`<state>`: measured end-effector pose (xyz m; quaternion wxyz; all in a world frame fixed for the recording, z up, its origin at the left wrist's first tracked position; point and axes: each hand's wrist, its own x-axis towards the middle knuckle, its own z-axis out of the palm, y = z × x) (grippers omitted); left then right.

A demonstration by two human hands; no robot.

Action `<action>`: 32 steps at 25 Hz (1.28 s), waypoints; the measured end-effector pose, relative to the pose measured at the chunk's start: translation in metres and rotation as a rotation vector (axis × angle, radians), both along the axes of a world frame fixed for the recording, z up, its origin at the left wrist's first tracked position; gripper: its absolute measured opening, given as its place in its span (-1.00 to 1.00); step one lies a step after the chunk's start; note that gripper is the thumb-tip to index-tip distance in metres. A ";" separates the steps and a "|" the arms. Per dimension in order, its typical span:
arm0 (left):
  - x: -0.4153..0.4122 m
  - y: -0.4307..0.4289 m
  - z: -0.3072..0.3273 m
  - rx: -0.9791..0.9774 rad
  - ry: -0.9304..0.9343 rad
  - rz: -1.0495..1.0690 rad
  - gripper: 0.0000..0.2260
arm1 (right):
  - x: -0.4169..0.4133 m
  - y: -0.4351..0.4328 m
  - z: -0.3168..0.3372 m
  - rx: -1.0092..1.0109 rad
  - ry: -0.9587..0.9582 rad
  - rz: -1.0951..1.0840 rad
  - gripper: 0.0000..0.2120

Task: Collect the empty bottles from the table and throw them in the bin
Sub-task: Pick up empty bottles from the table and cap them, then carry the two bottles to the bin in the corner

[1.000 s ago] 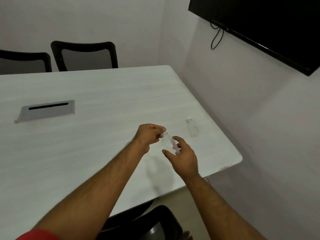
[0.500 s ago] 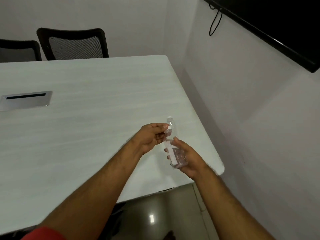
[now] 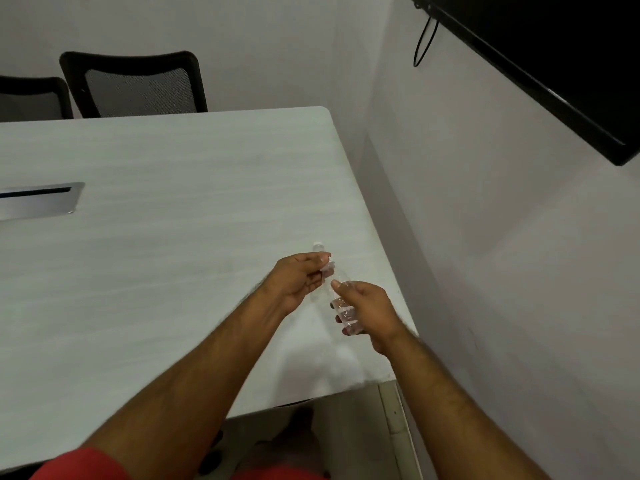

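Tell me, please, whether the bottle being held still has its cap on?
Capped, it seems: a small white cap tops the clear bottle, above the left hand at its neck; the right hand holds the body.

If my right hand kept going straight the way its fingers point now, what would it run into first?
Probably the left hand. The right hand grips the bottle with its fingers aimed up and left, and the left hand is just beyond, pinching the bottle's neck. Depth is unclear, so it might pass slightly in front.

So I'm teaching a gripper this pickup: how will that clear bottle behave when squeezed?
The clear bottle looks empty, so probably light. Its thin plastic would likely dent. Both the left hand and right hand hold it, hinting it's slippery.
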<state>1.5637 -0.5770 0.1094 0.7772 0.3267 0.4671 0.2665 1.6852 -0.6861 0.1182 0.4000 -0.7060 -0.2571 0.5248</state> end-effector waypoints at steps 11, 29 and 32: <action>0.039 0.055 -0.073 0.318 0.688 0.068 -0.65 | 0.038 0.070 -0.050 -0.201 0.220 -0.166 -0.59; -0.059 -0.050 -0.009 0.014 0.426 0.207 -0.73 | -0.028 0.026 -0.024 -0.002 0.222 0.054 -0.69; -0.119 -0.102 0.032 0.013 0.383 0.401 -0.65 | -0.084 0.003 -0.003 0.067 0.197 0.177 -0.56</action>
